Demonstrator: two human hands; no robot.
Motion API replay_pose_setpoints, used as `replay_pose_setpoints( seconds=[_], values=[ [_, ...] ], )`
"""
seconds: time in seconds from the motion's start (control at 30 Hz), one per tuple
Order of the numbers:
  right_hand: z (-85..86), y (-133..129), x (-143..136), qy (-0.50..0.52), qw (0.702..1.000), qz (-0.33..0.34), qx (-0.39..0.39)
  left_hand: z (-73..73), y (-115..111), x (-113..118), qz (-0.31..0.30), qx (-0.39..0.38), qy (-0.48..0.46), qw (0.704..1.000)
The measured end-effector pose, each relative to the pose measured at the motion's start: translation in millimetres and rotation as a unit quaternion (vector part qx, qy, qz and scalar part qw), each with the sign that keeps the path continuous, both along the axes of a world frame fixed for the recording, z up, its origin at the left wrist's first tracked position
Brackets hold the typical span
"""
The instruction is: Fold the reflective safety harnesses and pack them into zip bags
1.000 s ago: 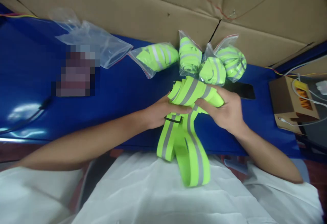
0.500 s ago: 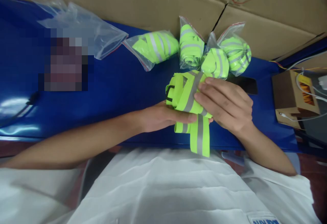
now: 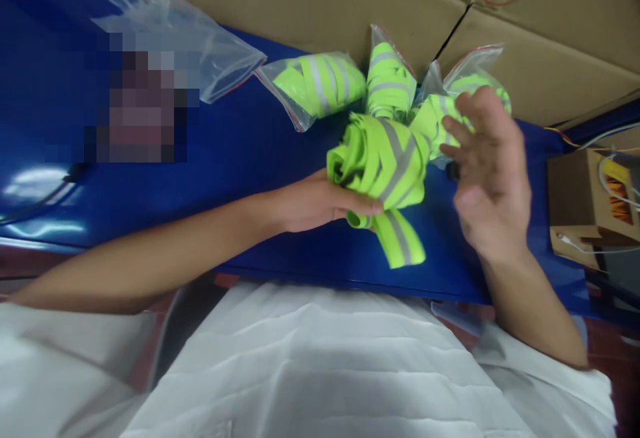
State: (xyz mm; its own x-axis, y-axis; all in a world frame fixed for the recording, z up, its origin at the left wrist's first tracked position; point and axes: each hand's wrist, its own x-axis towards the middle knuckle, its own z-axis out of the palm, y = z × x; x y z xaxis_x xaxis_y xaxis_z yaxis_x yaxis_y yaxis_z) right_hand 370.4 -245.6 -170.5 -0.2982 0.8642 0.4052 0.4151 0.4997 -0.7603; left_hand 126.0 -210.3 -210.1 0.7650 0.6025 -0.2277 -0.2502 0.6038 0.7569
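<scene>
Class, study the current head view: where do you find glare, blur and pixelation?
Head view: glare on the blue table, at the picture's left edge; head view: the right hand looks smeared, the left hand, gripping the reflective strap, sharper; head view: pixelation overlaps the clear plastic bag, hiding detail.

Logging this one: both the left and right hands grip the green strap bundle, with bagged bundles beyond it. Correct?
Not quite: the right hand is not gripping the strap bundle; it is open beside it, as the head view shows. The left hand does grip it, and the bagged bundles lie beyond.
</scene>
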Motion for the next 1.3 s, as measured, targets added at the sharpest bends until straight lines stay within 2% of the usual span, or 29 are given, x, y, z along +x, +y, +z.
replay_pose_setpoints(
  seconds=[0.1,0.13,0.23,0.33,0.47,0.6,0.7,0.77,0.83,0.9,0.97,1.03,1.1,1.13,1.2,1.3],
  values=[
    [-12.7,7.7,0.4,-0.007,0.998,0.059,-0.026,-1.9,-10.1,3.1,-0.060,-0.008,-0.010,0.998],
    [-15.9,8.1,-0.2,-0.024,0.998,0.045,-0.033,-1.9,-12.7,4.2,-0.060,-0.025,-0.022,0.998],
    [-19.6,3.9,-4.1,-0.040,0.998,-0.035,0.025,-1.4,-14.4,6.8,0.014,-0.086,-0.057,0.995],
    [-19.0,-1.9,-9.6,-0.076,0.990,-0.058,0.104,-1.7,-9.9,6.8,0.082,-0.102,-0.089,0.987],
    [-19.7,-6.1,-10.2,-0.125,0.981,-0.054,0.137,0.5,-6.5,4.1,0.081,-0.097,-0.128,0.984],
    [-26.2,-10.8,-5.7,-0.143,0.978,-0.003,0.152,7.8,-3.2,1.6,0.067,-0.051,-0.161,0.983],
    [-36.8,-13.4,-7.8,-0.174,0.963,0.063,0.195,11.4,4.4,-1.1,0.104,-0.057,-0.113,0.987],
    [-43.6,-14.3,-12.2,-0.166,0.964,0.084,0.191,12.0,8.9,-2.8,0.139,-0.047,-0.067,0.987],
    [-48.3,-14.3,-17.9,-0.100,0.980,0.049,0.165,12.0,10.1,-3.4,0.166,-0.015,-0.046,0.985],
    [-51.2,-14.2,-24.2,0.014,0.993,-0.021,0.111,11.8,7.3,-3.0,0.176,0.046,-0.056,0.982],
    [-52.6,-14.8,-30.9,0.133,0.990,-0.050,-0.017,11.4,1.7,-2.4,0.174,0.151,-0.064,0.971],
    [-53.2,-16.5,-38.0,0.219,0.956,-0.025,-0.193,11.3,-4.7,-1.8,0.163,0.261,-0.057,0.950],
    [-52.9,-18.9,-44.2,0.268,0.915,-0.013,-0.303,12.0,-10.6,-1.4,0.154,0.321,-0.041,0.934],
    [-52.7,-20.0,-46.2,0.278,0.905,-0.024,-0.321,12.9,-13.1,-1.3,0.153,0.334,-0.032,0.930],
    [-52.1,-22.2,-47.2,0.281,0.906,-0.055,-0.313,15.8,-17.5,-1.4,0.154,0.365,-0.007,0.918],
    [-51.5,-26.3,-41.7,0.276,0.919,-0.059,-0.275,20.6,-22.6,-2.2,0.159,0.461,0.007,0.873]
  ],
)
